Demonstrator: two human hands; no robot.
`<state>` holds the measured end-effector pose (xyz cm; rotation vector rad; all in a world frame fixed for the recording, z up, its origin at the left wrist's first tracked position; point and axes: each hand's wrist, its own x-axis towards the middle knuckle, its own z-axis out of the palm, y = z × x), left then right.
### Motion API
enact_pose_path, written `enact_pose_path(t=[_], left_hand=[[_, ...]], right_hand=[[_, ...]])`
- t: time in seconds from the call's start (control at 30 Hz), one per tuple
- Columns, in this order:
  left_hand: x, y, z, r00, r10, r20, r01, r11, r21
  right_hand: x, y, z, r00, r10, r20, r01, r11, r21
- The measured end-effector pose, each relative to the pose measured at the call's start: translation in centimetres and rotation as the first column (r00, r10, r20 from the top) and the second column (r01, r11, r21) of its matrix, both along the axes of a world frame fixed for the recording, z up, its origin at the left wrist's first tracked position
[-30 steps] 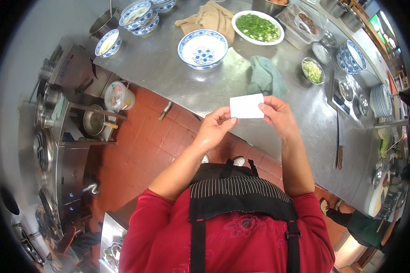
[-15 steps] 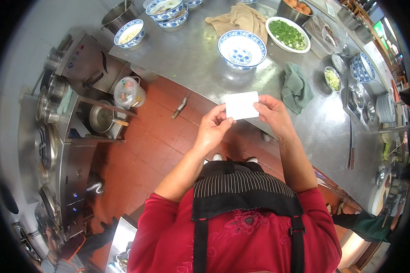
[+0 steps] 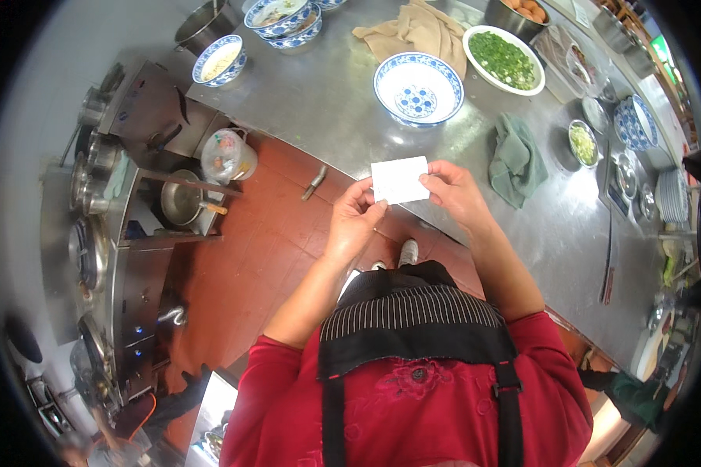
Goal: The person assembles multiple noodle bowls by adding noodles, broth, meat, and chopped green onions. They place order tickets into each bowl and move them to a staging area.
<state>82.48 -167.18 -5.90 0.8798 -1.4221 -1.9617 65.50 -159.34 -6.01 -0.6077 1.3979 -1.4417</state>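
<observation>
A small white slip of paper (image 3: 399, 180) is stretched between my two hands, over the near edge of the steel table (image 3: 331, 128). My left hand (image 3: 356, 218) pinches its lower left corner between thumb and fingers. The right side of the slip is gripped by my right hand (image 3: 453, 193), thumb on top. Beyond the paper stands a blue-and-white bowl (image 3: 419, 89) with nothing in it but its painted pattern. To the right of my right hand lies a crumpled green cloth (image 3: 516, 163).
Chopped green onions fill a white bowl (image 3: 504, 62) beside a tan cloth (image 3: 413, 35). Filled patterned bowls (image 3: 220, 61) stand at the far left. A long knife (image 3: 608, 265) lies at the right. Left, across the red floor (image 3: 234, 288), are a bin (image 3: 227, 156) and a pan (image 3: 181, 198).
The slip and both hands have shifted slightly left in view, still gripping it. The table and its bowls have drifted right, and one shoe has come further into sight.
</observation>
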Motion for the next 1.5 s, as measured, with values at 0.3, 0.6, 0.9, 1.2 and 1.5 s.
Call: enact_pose_path(t=[0.3, 0.6, 0.9, 1.2, 1.5], left_hand=[[-6.1, 0.3, 0.5, 0.997, 0.041, 0.059, -0.035, 0.994, -0.1], [-11.0, -0.4, 0.7, 0.988, 0.105, 0.116, -0.093, 0.99, -0.104], [-13.0, -1.4, -0.4, 0.978, 0.148, 0.15, -0.136, 0.987, -0.086], [-11.1, -4.2, -0.9, 0.981, 0.122, 0.15, -0.119, 0.992, -0.028], [-8.5, -7.3, -1.2, 0.992, 0.071, 0.105, -0.07, 0.997, -0.018]], right_hand=[[-7.0, -0.8, -0.2, 0.993, 0.088, 0.072, -0.085, 0.995, -0.041], [-12.1, -2.8, -1.5, 0.985, 0.155, 0.082, -0.151, 0.987, -0.05], [-14.0, -4.3, -2.3, 0.98, 0.157, 0.121, -0.157, 0.988, -0.003], [-11.7, -6.3, -1.9, 0.991, 0.104, 0.088, -0.107, 0.994, 0.026], [-8.9, -8.7, -1.6, 0.994, 0.065, 0.086, -0.071, 0.995, 0.066]])
